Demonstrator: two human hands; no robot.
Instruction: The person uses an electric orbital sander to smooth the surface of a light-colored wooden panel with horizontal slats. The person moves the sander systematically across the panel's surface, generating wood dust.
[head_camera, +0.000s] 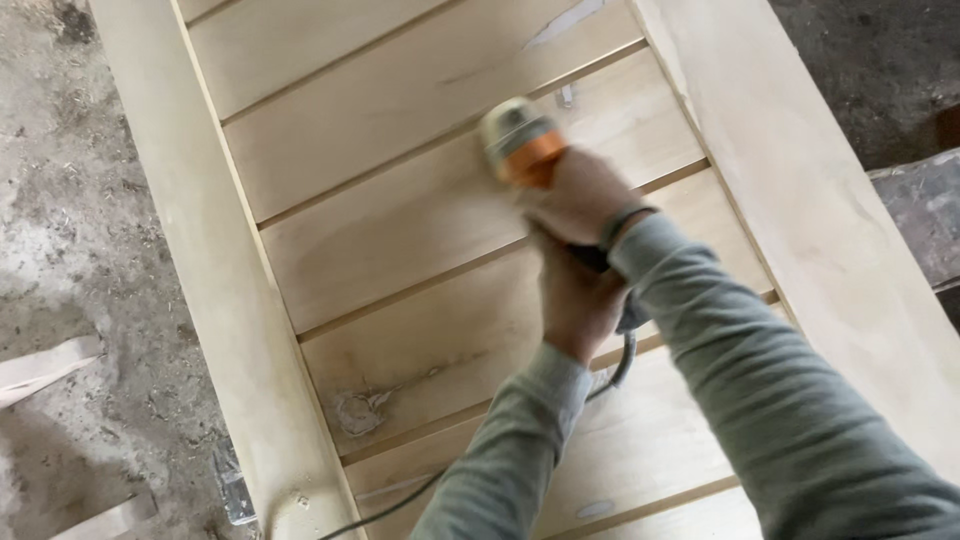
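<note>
You are in the middle of sanding the wooden panel (400, 230), a frame of pale horizontal boards between two long side rails. Your right hand (580, 195) is wrapped tightly around the front of the power sander (520, 140), near its orange band, and your left hand (575, 295) is closed around the rear handle just behind it. Both grips are pressed firmly on the tool; no fingers are spread.

The sander rests on a board in the upper half of the panel, closer to the right rail (800, 190) than to the left rail (200, 200). It is blurred, so I judge that it is moving. Its cable (620, 365) goes back under your left wrist toward the lower edge of the panel.

I judge that the next move needs even pressure along the board, with the pad kept flat and away from the groove (420, 285) between boards. Keep the cable behind the tool. The knot (358, 410) near the left rail looks rough and may need attention.
</note>
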